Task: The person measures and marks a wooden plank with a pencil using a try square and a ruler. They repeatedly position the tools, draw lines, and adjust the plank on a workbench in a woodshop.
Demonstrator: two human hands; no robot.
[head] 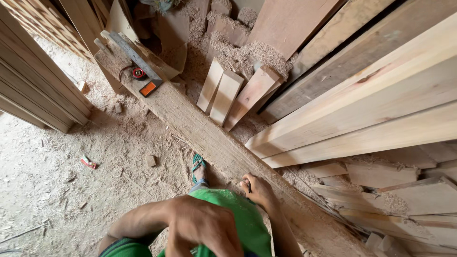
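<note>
A stack of boards (33,90) stands at the far left on the sawdust-covered floor (43,190). The left hand (202,228) rests curled over a knee in green cloth, holding nothing. Just right of it, the right hand (257,190) presses down on the near part of a long rough plank (200,128), fingers bent against its edge. A tape measure (138,73) and a metal square (135,59) lie on the plank's far end. Pale beams (371,104) lean at right.

Bare arms, bright green garment (238,214), teal sandal (197,164) on foot
</note>
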